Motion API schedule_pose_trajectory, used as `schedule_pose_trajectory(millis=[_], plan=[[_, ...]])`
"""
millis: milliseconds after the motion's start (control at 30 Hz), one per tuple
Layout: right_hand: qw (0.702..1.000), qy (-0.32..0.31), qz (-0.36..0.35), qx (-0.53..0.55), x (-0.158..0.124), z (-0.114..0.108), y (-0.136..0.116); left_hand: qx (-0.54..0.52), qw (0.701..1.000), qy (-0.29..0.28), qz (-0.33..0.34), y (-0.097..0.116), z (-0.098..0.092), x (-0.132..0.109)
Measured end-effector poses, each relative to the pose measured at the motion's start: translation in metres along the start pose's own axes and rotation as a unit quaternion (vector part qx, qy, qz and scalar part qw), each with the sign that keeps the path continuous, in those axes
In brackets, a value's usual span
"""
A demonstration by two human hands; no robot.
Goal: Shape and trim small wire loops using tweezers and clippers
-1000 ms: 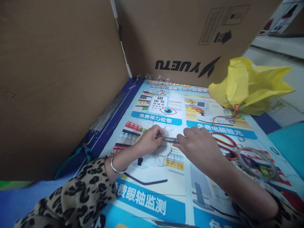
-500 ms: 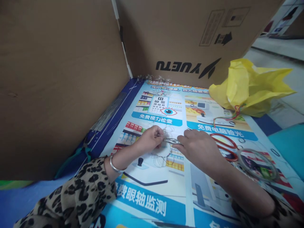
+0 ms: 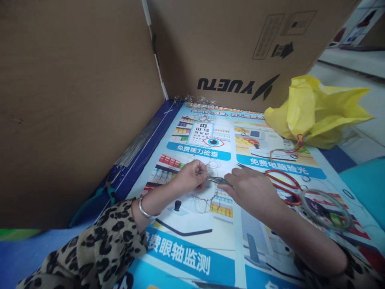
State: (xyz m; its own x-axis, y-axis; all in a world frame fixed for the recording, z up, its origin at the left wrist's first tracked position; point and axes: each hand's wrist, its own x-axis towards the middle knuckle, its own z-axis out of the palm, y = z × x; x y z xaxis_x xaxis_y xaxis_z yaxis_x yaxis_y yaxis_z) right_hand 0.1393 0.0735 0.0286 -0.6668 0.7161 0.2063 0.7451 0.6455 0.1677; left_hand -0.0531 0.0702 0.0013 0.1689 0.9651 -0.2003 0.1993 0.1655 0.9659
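My left hand [image 3: 190, 176] is closed in a pinch on a piece of thin looped wire [image 3: 205, 200] that lies on a printed poster [image 3: 192, 249]. A silver bangle circles that wrist above a leopard-print sleeve. My right hand [image 3: 251, 186] grips small metal pliers [image 3: 217, 180]. The jaws point left and meet the wire right at my left fingertips. Both hands rest low over the middle of the poster.
Red-handled scissors [image 3: 281, 180] lie just right of my right hand, beside a coil of wire [image 3: 326, 206]. A yellow plastic bag [image 3: 315, 110] sits at the back right. Cardboard walls [image 3: 75, 100] close off the left and back. Straight wires [image 3: 136, 142] lie along the left wall.
The pliers have tilted slightly and my right hand has shifted a little to the right and down. My left hand has kept its pinch in the same spot.
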Motion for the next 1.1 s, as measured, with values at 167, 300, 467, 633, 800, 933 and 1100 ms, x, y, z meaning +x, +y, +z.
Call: schedule_pose_trajectory(millis=[167, 300, 467, 633, 800, 933, 1100], plan=[[1.000, -0.004, 0.006, 0.001, 0.0011, -0.0005, -0.0008, -0.002, 1.000, -0.001, -0.003, -0.0002, -0.0002, -0.0004], [1.000, -0.006, 0.000, -0.005, 0.0020, -0.0004, 0.0001, -0.014, 1.000, -0.006, 0.000, 0.0001, -0.0015, -0.0003], [1.000, -0.009, 0.001, -0.009, 0.0028, -0.0004, 0.0017, -0.033, 0.999, -0.019, -0.008, 0.0015, -0.0020, 0.0000], [1.000, -0.006, -0.005, -0.009, 0.0019, -0.0001, 0.0019, -0.035, 0.999, -0.022, -0.004, 0.0004, -0.0023, 0.0007], [1.000, 0.005, -0.015, 0.001, 0.0021, 0.0005, 0.0024, -0.049, 0.998, -0.033, -0.010, -0.0008, -0.0040, 0.0014], [1.000, 0.004, -0.015, -0.001, 0.0027, 0.0000, 0.0020, -0.070, 0.997, -0.042, -0.013, -0.0017, -0.0053, 0.0024], [1.000, 0.010, -0.009, 0.002, 0.0025, 0.0006, 0.0005, -0.092, 0.994, -0.048, -0.013, -0.0013, -0.0061, 0.0022]])
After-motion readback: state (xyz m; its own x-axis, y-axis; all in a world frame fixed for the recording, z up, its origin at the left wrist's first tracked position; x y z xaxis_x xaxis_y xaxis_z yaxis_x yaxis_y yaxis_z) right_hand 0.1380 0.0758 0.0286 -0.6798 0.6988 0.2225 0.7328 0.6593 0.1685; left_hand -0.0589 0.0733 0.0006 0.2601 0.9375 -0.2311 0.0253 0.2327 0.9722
